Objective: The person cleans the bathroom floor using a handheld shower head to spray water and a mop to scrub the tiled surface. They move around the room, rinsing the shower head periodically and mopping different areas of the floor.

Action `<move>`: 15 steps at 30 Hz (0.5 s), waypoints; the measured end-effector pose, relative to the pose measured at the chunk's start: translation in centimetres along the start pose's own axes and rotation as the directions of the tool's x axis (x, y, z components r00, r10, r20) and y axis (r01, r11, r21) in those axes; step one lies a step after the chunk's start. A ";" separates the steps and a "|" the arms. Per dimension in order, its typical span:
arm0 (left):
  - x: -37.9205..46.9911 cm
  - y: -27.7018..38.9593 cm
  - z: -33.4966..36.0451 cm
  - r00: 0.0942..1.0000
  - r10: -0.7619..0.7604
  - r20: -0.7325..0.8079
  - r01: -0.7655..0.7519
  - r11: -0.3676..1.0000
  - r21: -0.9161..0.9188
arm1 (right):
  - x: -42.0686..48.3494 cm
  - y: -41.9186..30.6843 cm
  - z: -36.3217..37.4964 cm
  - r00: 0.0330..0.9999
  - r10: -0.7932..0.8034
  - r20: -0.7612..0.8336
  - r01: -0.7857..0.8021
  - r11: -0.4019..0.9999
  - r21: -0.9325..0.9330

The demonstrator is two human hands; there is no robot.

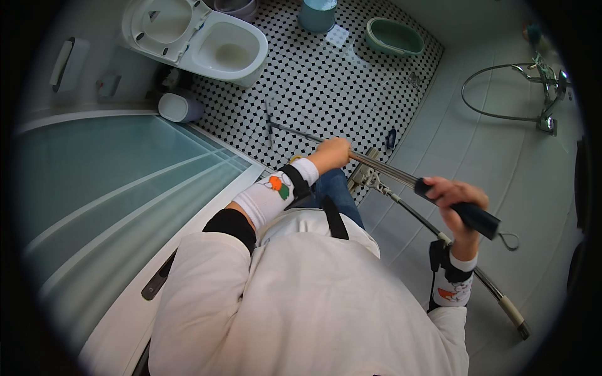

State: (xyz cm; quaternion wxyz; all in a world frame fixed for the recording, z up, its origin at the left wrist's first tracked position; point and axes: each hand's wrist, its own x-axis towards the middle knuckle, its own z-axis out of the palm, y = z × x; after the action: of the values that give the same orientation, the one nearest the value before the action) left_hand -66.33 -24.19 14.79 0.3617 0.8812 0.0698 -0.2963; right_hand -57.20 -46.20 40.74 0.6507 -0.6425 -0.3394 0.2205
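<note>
Both hands are on one long-handled floor tool, which looks like a squeegee. My left hand [335, 152] is closed around its metal pole [390, 170], near the middle. My right hand [455, 199] grips the black handle sleeve [475, 218] at the upper end, where a wire hanging loop [510, 240] sticks out. The thin crossbar head [269, 123] is on the black-and-white tiled floor [320, 89], beyond my left hand. Below the pole, a sponge mop with a metal head [363, 175] leans along the wall at the right.
A white toilet [256, 51] with its lid up stands far left, beside a small bin [181, 107]. A blue bucket [317, 19] and green basin [395, 37] sit at the back. A dark brush [391, 139] lies by the right wall. A glass-paneled door [117, 188] is on the left.
</note>
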 end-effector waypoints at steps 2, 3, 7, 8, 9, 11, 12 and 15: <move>-0.5 1.8 -1.3 1.000 0.010 0.017 -0.009 1.000 -0.013 | 0.6 -1.2 -1.1 0.998 -0.030 0.057 0.033 0.998 -0.050; -0.7 2.2 -2.0 1.000 0.019 0.022 -0.019 1.000 -0.024 | 1.0 -1.4 -1.3 0.995 -0.047 0.082 0.053 0.996 -0.071; -1.6 -0.9 -4.8 0.990 -0.139 0.037 0.135 0.986 0.094 | 3.1 0.9 -0.1 0.986 -0.098 0.136 0.103 0.994 -0.029; -1.8 -2.7 -5.6 0.982 -0.181 0.050 0.175 0.979 0.100 | 3.7 2.0 0.6 0.980 -0.099 0.171 0.107 0.994 -0.039; -2.0 -4.8 -6.6 0.974 -0.218 0.056 0.210 0.971 0.117 | 4.3 3.9 1.8 0.973 -0.151 0.176 0.149 0.989 0.024; -2.8 -9.1 -8.0 0.959 -0.279 -0.057 0.285 0.945 0.160 | 5.3 7.1 4.3 0.946 -0.158 0.282 0.121 0.982 0.144; -3.2 -11.5 -8.7 0.935 -0.336 -0.113 0.350 0.925 0.149 | 5.9 8.8 5.9 0.929 -0.142 0.342 0.079 0.978 0.193; -4.4 -18.0 -9.8 0.832 -0.480 -0.279 0.509 0.860 0.041 | 6.7 13.0 10.6 0.896 0.024 0.444 -0.081 0.991 0.110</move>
State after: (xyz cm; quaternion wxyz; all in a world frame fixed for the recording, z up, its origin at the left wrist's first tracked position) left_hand -71.34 -4.03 12.07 0.2099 0.8829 0.3253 -0.2657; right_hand -58.40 -33.10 28.40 0.5898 -0.5423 -0.4460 0.3989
